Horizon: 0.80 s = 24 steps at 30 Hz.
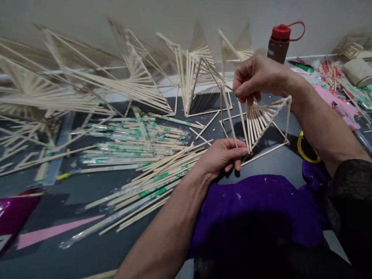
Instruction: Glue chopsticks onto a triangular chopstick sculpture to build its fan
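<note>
A fan-like frame of thin wooden sticks (257,120) stands on the dark table right of centre. At its lower left corner, my left hand (228,155) pinches the bottom end of a slanted stick between thumb and fingers. Above it, my right hand (252,79) is closed, with its fingertips at the upper ends of the sticks; part of the frame's top is hidden behind those fingers. The frame's right side reaches out under my right wrist, down to a corner on the table.
More stick structures (139,77) line the wall. Wrapped and loose chopsticks (162,178) cover the table left of my hands. A bottle with a red lid (278,46) stands behind my right hand. Yellow scissor handles (303,149) lie by my right forearm, near purple cloth (255,193).
</note>
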Available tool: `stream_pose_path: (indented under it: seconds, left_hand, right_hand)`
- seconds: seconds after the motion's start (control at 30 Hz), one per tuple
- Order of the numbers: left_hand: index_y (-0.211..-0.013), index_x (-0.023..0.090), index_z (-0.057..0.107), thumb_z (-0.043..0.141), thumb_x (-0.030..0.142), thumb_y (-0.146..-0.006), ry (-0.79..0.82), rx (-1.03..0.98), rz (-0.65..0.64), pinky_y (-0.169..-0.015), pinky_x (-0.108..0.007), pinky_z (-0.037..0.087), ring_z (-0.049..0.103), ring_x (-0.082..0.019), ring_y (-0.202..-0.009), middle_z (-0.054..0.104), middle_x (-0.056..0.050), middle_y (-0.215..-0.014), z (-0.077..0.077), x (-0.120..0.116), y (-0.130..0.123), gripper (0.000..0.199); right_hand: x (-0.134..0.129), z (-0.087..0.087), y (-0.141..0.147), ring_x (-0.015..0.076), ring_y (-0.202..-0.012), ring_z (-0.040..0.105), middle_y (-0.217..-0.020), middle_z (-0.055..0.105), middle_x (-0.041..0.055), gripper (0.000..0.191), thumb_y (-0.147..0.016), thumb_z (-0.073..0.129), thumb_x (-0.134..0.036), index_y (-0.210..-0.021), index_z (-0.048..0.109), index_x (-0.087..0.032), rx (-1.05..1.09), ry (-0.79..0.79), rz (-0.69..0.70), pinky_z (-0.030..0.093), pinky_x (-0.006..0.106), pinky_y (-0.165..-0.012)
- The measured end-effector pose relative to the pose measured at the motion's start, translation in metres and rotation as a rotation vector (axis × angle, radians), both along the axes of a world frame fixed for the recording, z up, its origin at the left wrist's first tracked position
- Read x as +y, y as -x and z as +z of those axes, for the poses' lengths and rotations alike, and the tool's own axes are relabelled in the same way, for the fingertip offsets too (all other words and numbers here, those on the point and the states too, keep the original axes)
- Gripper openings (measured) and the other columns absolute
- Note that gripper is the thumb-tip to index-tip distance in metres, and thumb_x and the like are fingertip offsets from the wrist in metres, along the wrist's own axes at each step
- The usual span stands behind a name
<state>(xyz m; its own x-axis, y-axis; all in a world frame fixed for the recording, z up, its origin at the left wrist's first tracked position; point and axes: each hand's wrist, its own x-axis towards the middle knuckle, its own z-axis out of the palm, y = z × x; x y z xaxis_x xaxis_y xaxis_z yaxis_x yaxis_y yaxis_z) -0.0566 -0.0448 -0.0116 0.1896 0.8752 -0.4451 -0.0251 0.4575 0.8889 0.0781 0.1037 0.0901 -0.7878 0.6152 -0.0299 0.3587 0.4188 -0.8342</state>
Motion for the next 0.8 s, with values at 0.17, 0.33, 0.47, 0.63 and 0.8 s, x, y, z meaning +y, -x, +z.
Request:
stream_pose_path:
  seconds: [0.17, 0.33, 0.47, 0.63, 0.8]
  left_hand:
    - [-0.074, 0.012, 0.064, 0.07, 0.027, -0.072, 0.015, 0.026, 0.01, -0.031, -0.014, 0.021, 0.04, -0.004, -0.029, 0.057, 0.002, -0.042, -0.001, -0.001, 0.0, 0.016]
    - [-0.075, 0.013, 0.065, 0.072, 0.031, -0.07, 0.012, 0.038, 0.041, -0.031, -0.015, 0.02, 0.041, -0.005, -0.028, 0.057, 0.002, -0.041, -0.002, -0.002, 0.0, 0.02]
    - [-0.075, 0.012, 0.065, 0.073, 0.033, -0.068, 0.01, 0.051, 0.044, -0.031, -0.015, 0.019, 0.039, -0.004, -0.027, 0.055, 0.002, -0.039, -0.002, -0.002, 0.0, 0.023]
    - [-0.074, 0.012, 0.065, 0.075, 0.035, -0.065, 0.02, 0.059, 0.041, -0.03, -0.015, 0.02, 0.042, -0.005, -0.029, 0.058, 0.0, -0.043, -0.004, 0.0, 0.0, 0.026]
    - [-0.074, 0.011, 0.067, 0.076, 0.037, -0.064, 0.026, 0.057, 0.035, -0.03, -0.015, 0.019, 0.041, -0.005, -0.028, 0.058, 0.0, -0.041, -0.005, 0.0, 0.001, 0.029]
  right_hand:
    - [0.004, -0.001, -0.002, 0.0065, -0.048, 0.056, -0.057, 0.063, -0.0014, 0.014, -0.076, 0.071, -0.01, -0.065, 0.063, -0.015, -0.007, -0.008, -0.014, 0.039, 0.016, -0.04]
    - [0.007, -0.006, -0.003, 0.0059, -0.046, 0.056, -0.057, 0.062, -0.0006, 0.013, -0.079, 0.066, -0.007, -0.067, 0.063, -0.012, 0.042, -0.011, -0.047, 0.037, 0.016, -0.038]
    - [0.011, -0.01, -0.005, 0.0064, -0.046, 0.056, -0.06, 0.065, 0.0019, 0.009, -0.081, 0.065, -0.008, -0.071, 0.064, -0.011, 0.1, -0.011, -0.102, 0.039, 0.017, -0.039]
    - [0.018, -0.014, -0.008, 0.0075, -0.048, 0.057, -0.061, 0.065, 0.0024, 0.003, -0.078, 0.068, -0.011, -0.078, 0.065, -0.01, 0.124, -0.003, -0.126, 0.043, 0.017, -0.042]
    - [0.018, -0.016, -0.008, 0.0081, -0.051, 0.057, -0.057, 0.063, 0.0012, 0.011, -0.075, 0.071, -0.01, -0.085, 0.067, -0.009, 0.107, 0.004, -0.108, 0.04, 0.015, -0.041]
